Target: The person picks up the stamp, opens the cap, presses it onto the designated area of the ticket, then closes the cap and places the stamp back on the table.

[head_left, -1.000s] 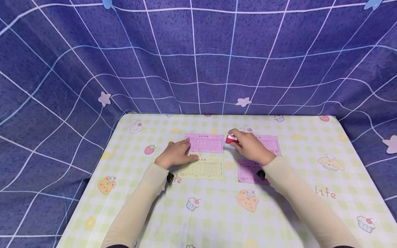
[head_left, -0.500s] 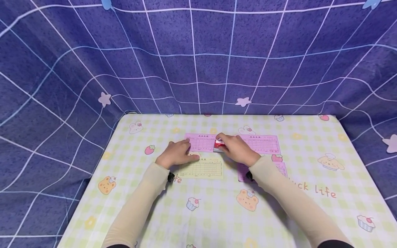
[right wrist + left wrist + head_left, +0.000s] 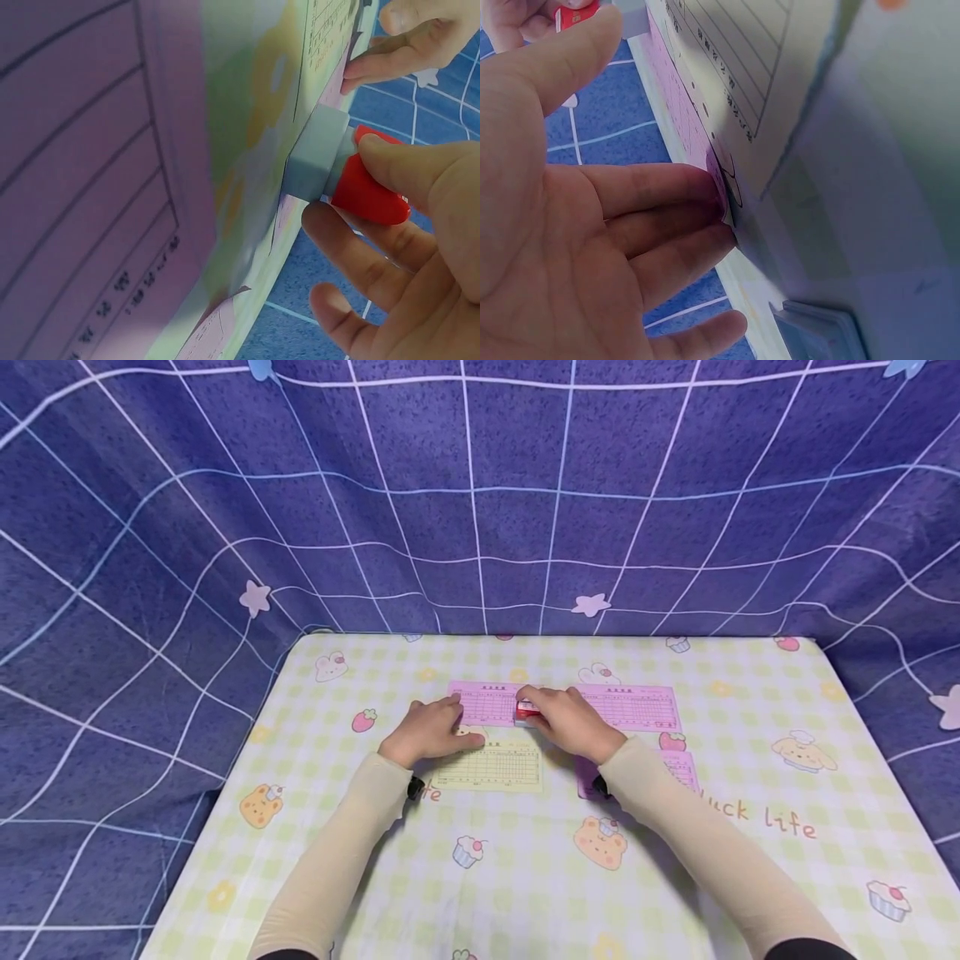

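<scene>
My right hand (image 3: 573, 722) grips a red-topped stamp (image 3: 527, 708) between thumb and fingers. Its grey base stands at the right end of the back-left pink form (image 3: 480, 703), and the right wrist view shows the red handle (image 3: 371, 184) under the thumb. At that form's left edge, the fingertips of my left hand (image 3: 429, 730) rest with fingers extended. The left thumb reaches out over the top of a yellow form (image 3: 491, 768). A small red mark (image 3: 665, 724) shows in the lower right corner of the back-right pink form (image 3: 626, 703).
Another pink form (image 3: 681, 768) lies nearer, partly under my right forearm. A patterned tablecloth (image 3: 525, 893) covers the table, with a blue grid curtain (image 3: 517, 527) behind it. Low in the left wrist view is a flat grey-blue box-like thing (image 3: 821, 330).
My right hand has carried the stamp left, from beside the back-right pink form onto the right end of the back-left one. Over the last half second it shifts little. My left hand stays put.
</scene>
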`<move>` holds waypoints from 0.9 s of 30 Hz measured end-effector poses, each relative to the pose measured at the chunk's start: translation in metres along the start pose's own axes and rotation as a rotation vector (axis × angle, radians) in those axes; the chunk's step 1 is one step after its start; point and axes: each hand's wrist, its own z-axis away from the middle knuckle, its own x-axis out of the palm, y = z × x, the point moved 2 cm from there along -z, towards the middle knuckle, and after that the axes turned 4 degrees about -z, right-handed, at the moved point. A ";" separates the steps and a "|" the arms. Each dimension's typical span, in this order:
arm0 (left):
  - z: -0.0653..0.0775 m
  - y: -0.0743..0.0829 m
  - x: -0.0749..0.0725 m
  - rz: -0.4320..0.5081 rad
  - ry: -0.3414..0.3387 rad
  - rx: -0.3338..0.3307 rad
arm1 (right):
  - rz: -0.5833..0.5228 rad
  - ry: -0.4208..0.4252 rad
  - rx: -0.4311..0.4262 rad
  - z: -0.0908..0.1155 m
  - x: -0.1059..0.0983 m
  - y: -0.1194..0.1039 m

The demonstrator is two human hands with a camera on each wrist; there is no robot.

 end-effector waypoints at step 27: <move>0.003 0.004 -0.007 0.007 -0.023 -0.005 | 0.021 -0.094 0.119 -0.004 -0.002 -0.004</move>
